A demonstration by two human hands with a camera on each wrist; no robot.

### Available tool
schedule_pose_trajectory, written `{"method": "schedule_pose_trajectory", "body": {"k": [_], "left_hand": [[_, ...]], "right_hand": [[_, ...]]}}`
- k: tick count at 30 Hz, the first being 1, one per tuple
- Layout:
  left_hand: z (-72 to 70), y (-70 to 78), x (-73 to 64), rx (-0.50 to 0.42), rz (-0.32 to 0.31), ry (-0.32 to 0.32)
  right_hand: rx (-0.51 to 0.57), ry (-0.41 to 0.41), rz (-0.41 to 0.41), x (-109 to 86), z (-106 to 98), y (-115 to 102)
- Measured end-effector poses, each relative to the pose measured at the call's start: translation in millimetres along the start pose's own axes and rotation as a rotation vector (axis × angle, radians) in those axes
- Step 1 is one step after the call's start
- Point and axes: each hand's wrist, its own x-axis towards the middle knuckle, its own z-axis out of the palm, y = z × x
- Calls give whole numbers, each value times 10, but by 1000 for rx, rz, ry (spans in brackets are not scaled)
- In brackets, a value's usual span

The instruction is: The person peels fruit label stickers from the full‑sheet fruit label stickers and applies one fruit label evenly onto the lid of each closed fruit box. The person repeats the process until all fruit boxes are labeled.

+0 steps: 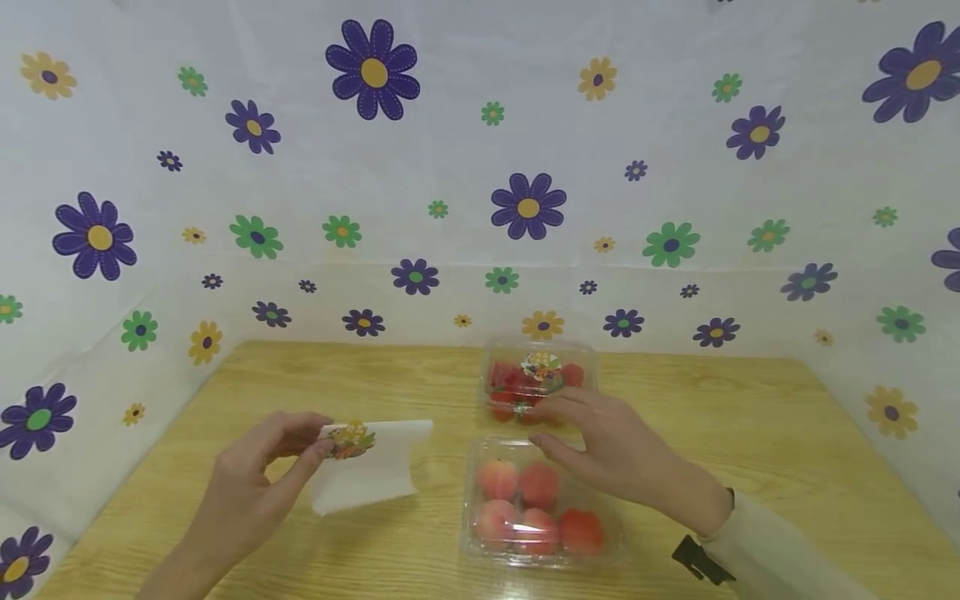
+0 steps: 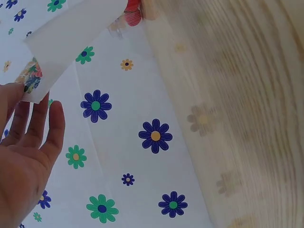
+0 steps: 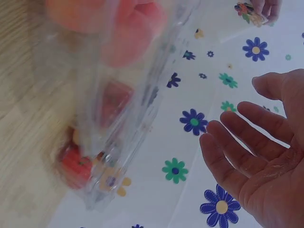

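My left hand [image 1: 258, 483] pinches a white sheet of sticker backing [image 1: 375, 471] by its upper left corner, between thumb and fingers. One sticker with a colourful fruit print [image 1: 350, 440] shows on the sheet beside the thumb. My right hand [image 1: 618, 450] is over the right side of a clear plastic box of peaches [image 1: 517, 508], fingers apart and holding nothing. In the right wrist view its palm and spread fingers [image 3: 237, 149] show bare. Behind the peaches stands a second clear box [image 1: 491, 354] with red fruit, a similar sticker [image 1: 542, 367] on its lid.
Both boxes stand on a wood-grain table [image 1: 405, 383], one behind the other, right of the middle. A white cloth with printed flowers [image 1: 450, 150] hangs round the back and sides. A dark strap [image 1: 701, 560] circles the right sleeve.
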Motion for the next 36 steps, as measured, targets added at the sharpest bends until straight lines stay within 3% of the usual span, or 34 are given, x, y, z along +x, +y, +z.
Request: {"method": "schedule_pose_trajectory", "body": {"k": [5,11,19,27,36], "left_hand": [[72,-8,-7,-48,75,-2],[149,32,-38,-86,42,-44],[246,35,-4,-139,89,-21],[310,129,26,-102,96,-27],[336,172,74,-122,157,-21]], "right_hand": [[71,-29,-42,155,67,-85],[92,-85,-78,298,218,-163],[174,-152,-117,449,367,-281],[216,-278,-81,563,362,-391],[163,-281,-192,663,309,-473]]}}
